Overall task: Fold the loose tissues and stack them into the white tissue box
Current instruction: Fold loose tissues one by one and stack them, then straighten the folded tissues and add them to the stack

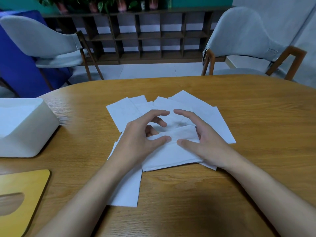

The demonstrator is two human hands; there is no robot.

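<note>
Left hand [136,138] and right hand [206,145] pinch one tissue [171,155] (half-folded).

I see a half-folded tissue [171,154] lying mid-table on top of loose white tissues [213,120] that fan flat from ten to two o'clock, another sheet [128,189] trailing toward seven o'clock, and the open-topped white tissue box [30,134] well apart at nine o'clock.

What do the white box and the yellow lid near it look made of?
White box: likely matte plastic; smooth walls, rounded moulded corners, faint sheen. Yellow lid: perhaps painted wood or bamboo; thin flat board with rounded corner and cut-out slot, grain not visible.
</note>
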